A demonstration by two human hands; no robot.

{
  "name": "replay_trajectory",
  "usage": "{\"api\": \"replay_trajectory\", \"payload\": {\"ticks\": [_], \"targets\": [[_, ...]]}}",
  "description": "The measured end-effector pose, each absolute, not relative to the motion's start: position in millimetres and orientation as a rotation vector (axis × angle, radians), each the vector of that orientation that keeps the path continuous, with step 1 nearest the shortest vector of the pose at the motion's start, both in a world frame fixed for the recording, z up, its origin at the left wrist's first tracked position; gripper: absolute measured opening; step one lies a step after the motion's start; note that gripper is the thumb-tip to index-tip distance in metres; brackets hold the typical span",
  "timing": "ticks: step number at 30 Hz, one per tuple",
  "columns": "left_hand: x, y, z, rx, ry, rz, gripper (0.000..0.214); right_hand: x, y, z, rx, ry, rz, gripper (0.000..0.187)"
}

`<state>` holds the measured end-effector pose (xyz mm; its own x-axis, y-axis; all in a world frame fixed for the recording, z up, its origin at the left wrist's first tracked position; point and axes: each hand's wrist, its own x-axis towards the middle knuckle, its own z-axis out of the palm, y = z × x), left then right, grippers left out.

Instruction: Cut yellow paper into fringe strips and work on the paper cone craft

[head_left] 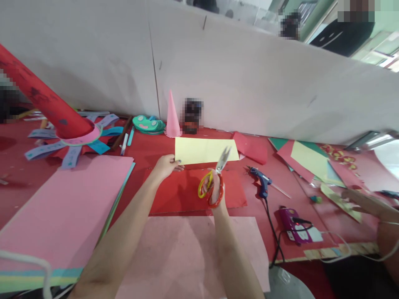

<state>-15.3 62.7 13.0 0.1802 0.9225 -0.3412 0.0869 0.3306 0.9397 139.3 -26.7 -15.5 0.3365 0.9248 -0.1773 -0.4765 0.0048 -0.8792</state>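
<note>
A pale yellow strip of paper (204, 150) is pinched at its left end by my left hand (168, 166). My right hand (215, 187) grips a pair of scissors (223, 160) by the red and yellow handles. The blades point up and away, slightly apart, overlapping the strip's right part in view; I cannot tell if they touch it. Beneath both hands lies a red sheet (183, 193) on the red table. Nearer to me is a large pink sheet (187, 249), partly covered by my forearms.
A glue gun (262, 181) and a purple power strip (294, 224) with cables lie to the right. A pink cone (172, 118) stands by the wall. Stacked coloured paper (68, 199) and a red tube (46, 93) are on the left. A co-worker's hand (358, 199) holds paper at far right.
</note>
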Motion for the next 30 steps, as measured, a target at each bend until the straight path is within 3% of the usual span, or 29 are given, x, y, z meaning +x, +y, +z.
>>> {"api": "replay_trajectory", "payload": {"ticks": [4,9,12,19,30], "targets": [[-21,65,15,1.055,1.259,0.833,0.004,131,-36,-16,-1.013,-0.719,1.581,0.046],[-30,67,26,1.109,1.269,0.973,0.002,132,-49,-11,-1.0,-0.985,1.653,0.042],[-34,66,35,1.171,1.248,1.096,0.011,136,-54,-9,-0.979,-1.116,1.675,0.04],[-34,50,62,1.259,1.222,1.288,0.02,133,-53,-9,-1.051,-1.275,1.559,0.053],[-20,33,76,1.338,1.198,1.217,0.015,126,-52,-6,-1.209,-1.317,1.319,0.045]]}}
